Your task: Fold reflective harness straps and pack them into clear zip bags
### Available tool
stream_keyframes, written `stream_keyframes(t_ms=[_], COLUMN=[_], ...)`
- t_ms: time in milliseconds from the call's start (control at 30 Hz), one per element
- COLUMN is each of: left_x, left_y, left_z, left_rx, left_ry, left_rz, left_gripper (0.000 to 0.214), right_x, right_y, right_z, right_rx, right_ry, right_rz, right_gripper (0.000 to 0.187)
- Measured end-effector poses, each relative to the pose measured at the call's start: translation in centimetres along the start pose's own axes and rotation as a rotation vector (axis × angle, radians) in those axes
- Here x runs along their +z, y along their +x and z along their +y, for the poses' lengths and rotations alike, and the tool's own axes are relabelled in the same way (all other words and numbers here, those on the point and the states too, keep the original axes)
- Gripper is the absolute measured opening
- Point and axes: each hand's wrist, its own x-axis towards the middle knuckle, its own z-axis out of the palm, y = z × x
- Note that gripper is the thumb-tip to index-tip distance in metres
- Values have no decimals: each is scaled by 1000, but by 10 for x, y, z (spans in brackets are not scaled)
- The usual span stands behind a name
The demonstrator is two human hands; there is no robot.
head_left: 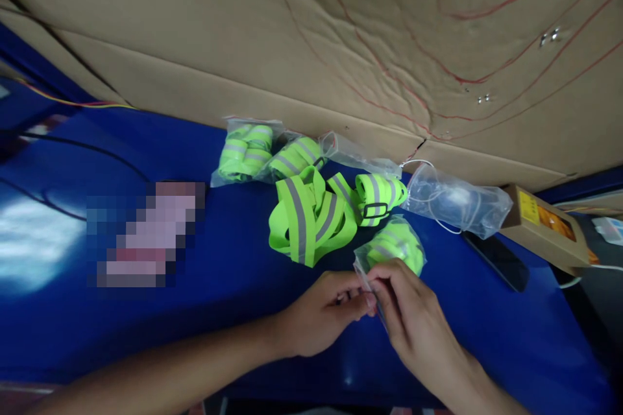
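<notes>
My left hand (325,311) and my right hand (411,314) meet near the front of the blue table (233,285), both pinching the open end of a clear plastic bag (395,248) that holds a rolled neon-green reflective strap. Just beyond my hands a loose neon-green strap with grey stripes (311,215) lies unrolled. A rolled strap with a black buckle (378,196) sits to its right.
Bagged straps (246,150) lie at the back by a cardboard sheet (311,45). A clear bag with white cord (455,201), a dark phone (496,259) and a small cardboard box (545,227) sit at the right. A blurred patch (143,233) is left.
</notes>
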Motion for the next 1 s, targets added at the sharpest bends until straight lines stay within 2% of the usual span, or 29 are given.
stream_keyframes(t_ms=[100, 167, 267, 367, 467, 500, 567, 633, 667, 767, 800, 900, 933, 1000], left_x=[-3, -5, -5, -3, -1, -1, -2, -4, -5, -6, -6, -7, -7, -6], left_y=[1, 1, -1, -3, -4, -4, -4, -3, -3, -1, 0, 2, 3, 4], left_z=[7, 10, 8, 4, 5, 6, 9, 12, 12, 7, 4, -3, -4, -6], left_rx=[69, 142, 248, 302, 269, 247, 190, 149, 144, 160, 156, 118, 105, 86], left_ry=[91, 169, 287, 356, 297, 262, 197, 149, 132, 107, 103, 74, 58, 29], left_rz=[-46, -60, -29, 2, -74, -104, -116, -46, 22, 244, 294, 333, 331, 320], left_gripper=[36, 35, 28, 23, 27, 29, 34, 36, 35, 35, 35, 34, 33, 31], right_x=[7, 7, 0, -10, -22, -27, -39, -53, -59, -70, -71, -65, -61, -54], right_y=[-5, -6, -4, -2, -2, -2, -4, -5, -5, -2, 1, 12, 16, 23], right_z=[-1, 0, 3, 2, 4, 6, 12, 18, 21, 34, 40, 70, 81, 98], right_rx=[-39, -39, -6, 16, 8, 19, 70, 113, 114, 102, 137, 339, 381, 385], right_ry=[-117, -154, -147, -156, -100, -63, -21, -17, -6, 39, 13, -184, -228, -195], right_rz=[119, 134, -1, -140, -250, -254, -145, 12, 36, -43, -18, 183, 177, 85], right_gripper=[16, 13, 4, 21, 22, 21, 22, 25, 25, 24, 25, 33, 33, 37])
